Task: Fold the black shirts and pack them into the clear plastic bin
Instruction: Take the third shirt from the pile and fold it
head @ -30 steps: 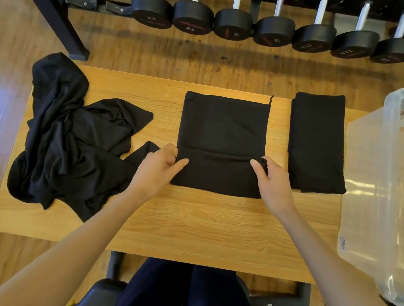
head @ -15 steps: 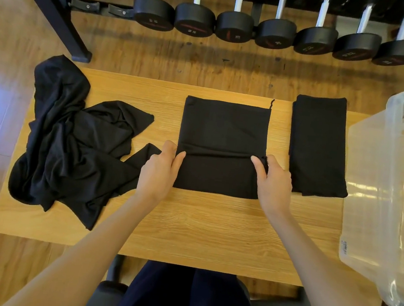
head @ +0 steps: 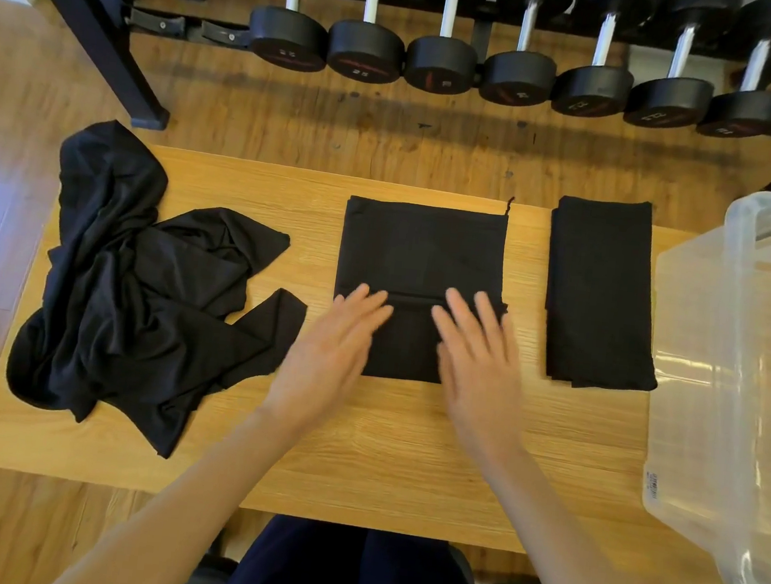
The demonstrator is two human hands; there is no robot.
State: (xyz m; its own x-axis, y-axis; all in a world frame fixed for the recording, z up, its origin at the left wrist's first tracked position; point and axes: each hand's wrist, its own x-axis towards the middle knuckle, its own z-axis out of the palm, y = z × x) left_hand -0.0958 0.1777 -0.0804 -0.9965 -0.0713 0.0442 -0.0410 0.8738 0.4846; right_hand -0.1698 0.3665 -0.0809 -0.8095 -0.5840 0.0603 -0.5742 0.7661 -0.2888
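Observation:
A partly folded black shirt [head: 421, 252] lies flat in the middle of the wooden table [head: 385, 453], its near part doubled over. My left hand [head: 335, 348] and my right hand [head: 476, 358] rest flat on that doubled part, fingers spread, blurred by motion, gripping nothing. A folded black shirt [head: 600, 290] lies to the right. A heap of unfolded black shirts [head: 131, 293] covers the table's left end. The clear plastic bin [head: 743, 400] stands at the right edge; nothing is visible inside it.
A rack of black dumbbells [head: 516, 72] runs along the far side on the wooden floor, with a black rack leg [head: 114, 49] at the back left. My dark-trousered knees [head: 344, 573] sit under the table's near edge.
Both hands have let go of the shirt's side edges and moved inward onto the doubled part, palms flat. The shirts and bin have not shifted.

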